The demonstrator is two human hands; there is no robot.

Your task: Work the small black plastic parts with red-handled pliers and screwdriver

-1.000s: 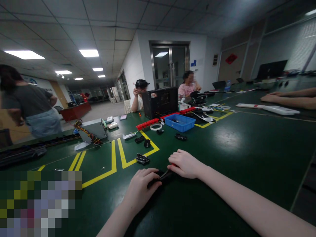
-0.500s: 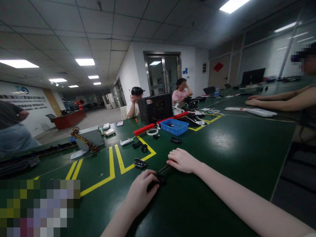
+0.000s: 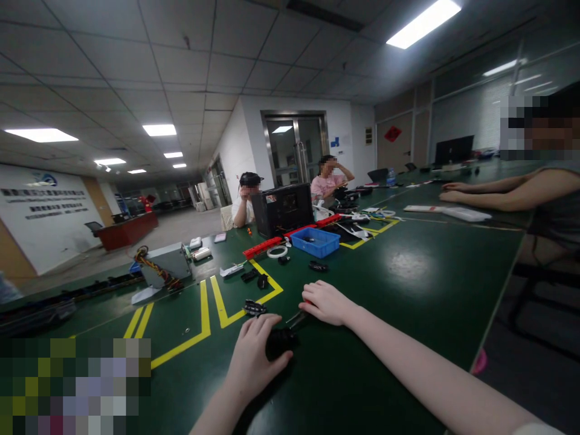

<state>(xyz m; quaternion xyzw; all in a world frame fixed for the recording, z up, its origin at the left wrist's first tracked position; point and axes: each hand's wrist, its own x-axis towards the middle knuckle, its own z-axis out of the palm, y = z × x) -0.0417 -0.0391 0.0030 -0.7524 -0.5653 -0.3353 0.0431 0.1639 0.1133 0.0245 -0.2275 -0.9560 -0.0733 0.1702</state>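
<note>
On the surface (image 3: 385,344) before you, a tray (image 3: 313,249) lies beyond your right hand (image 3: 327,303), a computer case (image 3: 281,211) behind it to the left, and a power supply (image 3: 174,261) farther left.

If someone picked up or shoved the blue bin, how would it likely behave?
The blue bin probably stays stiff, since its walls stand straight. It looks like thin plastic, so likely light for its size. Low and wide, it would more likely slide than tip on the smooth table, though the dark item inside might shift.

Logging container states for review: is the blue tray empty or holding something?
Holding something: a small dark item shows inside the blue tray.
</note>
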